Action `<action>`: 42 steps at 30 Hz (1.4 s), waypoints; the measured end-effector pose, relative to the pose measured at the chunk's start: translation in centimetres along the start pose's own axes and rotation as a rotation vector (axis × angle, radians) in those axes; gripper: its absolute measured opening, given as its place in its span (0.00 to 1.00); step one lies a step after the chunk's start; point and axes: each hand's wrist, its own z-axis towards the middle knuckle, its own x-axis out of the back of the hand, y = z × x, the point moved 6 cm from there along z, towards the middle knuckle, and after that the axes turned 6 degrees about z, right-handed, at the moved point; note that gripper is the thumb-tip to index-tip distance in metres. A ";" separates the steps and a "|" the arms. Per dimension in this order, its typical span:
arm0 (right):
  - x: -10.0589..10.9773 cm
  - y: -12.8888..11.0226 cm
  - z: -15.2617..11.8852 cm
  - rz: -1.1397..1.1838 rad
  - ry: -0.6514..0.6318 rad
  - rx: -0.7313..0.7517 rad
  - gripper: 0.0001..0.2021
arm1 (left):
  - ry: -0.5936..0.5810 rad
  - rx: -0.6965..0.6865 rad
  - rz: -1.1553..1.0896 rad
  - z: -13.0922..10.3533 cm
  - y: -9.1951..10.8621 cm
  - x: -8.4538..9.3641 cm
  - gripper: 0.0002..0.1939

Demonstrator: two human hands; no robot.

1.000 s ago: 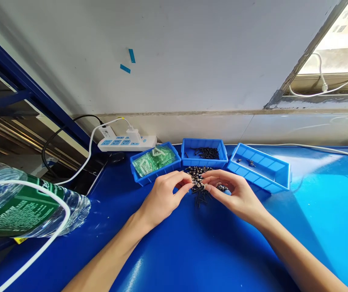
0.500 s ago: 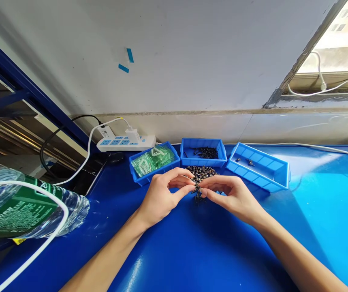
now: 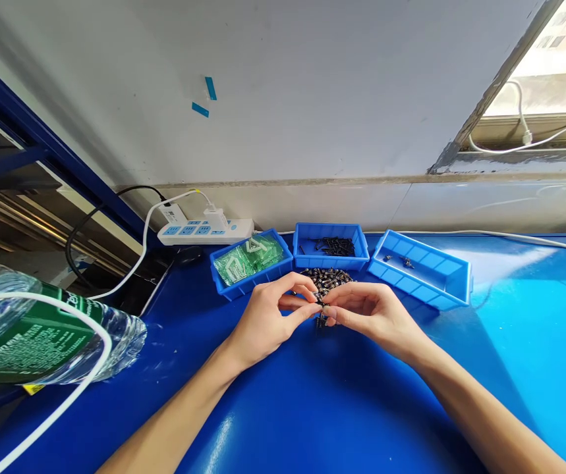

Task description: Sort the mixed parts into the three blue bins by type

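My left hand (image 3: pixel 273 317) is closed in a pinch, thumb and forefinger on a small dark screw-like part (image 3: pixel 319 299). My right hand (image 3: pixel 375 315) meets it from the other side, its thumb and fingertips pinched at the same part. The fingertips hide most of this part. Just beyond them a pile of small dark and brassy screw-like pieces (image 3: pixel 326 278) lies on the blue tabletop (image 3: pixel 283 408). A few more dark pieces (image 3: pixel 321 321) show under the fingertips. The nearest blue bin (image 3: pixel 331 263) stands behind the pile with black screw-like pieces (image 3: pixel 337 246) inside.
At left a bin (image 3: pixel 230 289) holds green packets (image 3: pixel 257 257); the right bin (image 3: pixel 448 303) holds a few small parts (image 3: pixel 408 263). A power strip (image 3: pixel 236 230) lies along the wall. A large water bottle (image 3: pixel 65 336) lies at left, a white cable (image 3: pixel 107 349) crossing it.
Both thumbs and forefingers have shifted slightly, and the right fingertips are closer together around the small part. The bins and the pile stay as they were.
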 end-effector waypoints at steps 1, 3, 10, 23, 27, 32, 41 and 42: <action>0.1 0.1 0.0 0.006 -0.001 -0.009 0.16 | -0.003 -0.012 0.022 0.0 0.1 0.1 0.05; 0.5 0.2 0.2 0.005 0.028 -0.020 0.15 | 0.009 -0.063 0.131 0.1 0.5 0.3 0.02; 3.1 0.3 0.5 0.114 0.360 0.163 0.27 | -0.087 -0.315 0.661 -0.1 0.2 -0.2 0.04; 2.9 0.5 -0.1 0.018 0.311 0.136 0.20 | -0.152 -0.377 0.709 -0.4 0.4 -1.2 0.06; 3.0 0.7 0.2 0.027 0.307 0.156 0.20 | -0.201 -0.403 0.719 -0.7 0.3 -1.6 0.06; 3.0 0.5 0.2 0.007 0.314 0.143 0.20 | -0.219 -0.360 0.735 -0.5 0.0 -1.7 0.06; 3.0 0.5 0.1 0.025 0.307 0.132 0.19 | -0.214 -0.300 0.732 -0.4 0.1 -1.0 0.03; 3.0 0.5 0.1 0.029 0.304 0.134 0.18 | -0.213 -0.320 0.724 -0.5 0.2 -1.0 0.03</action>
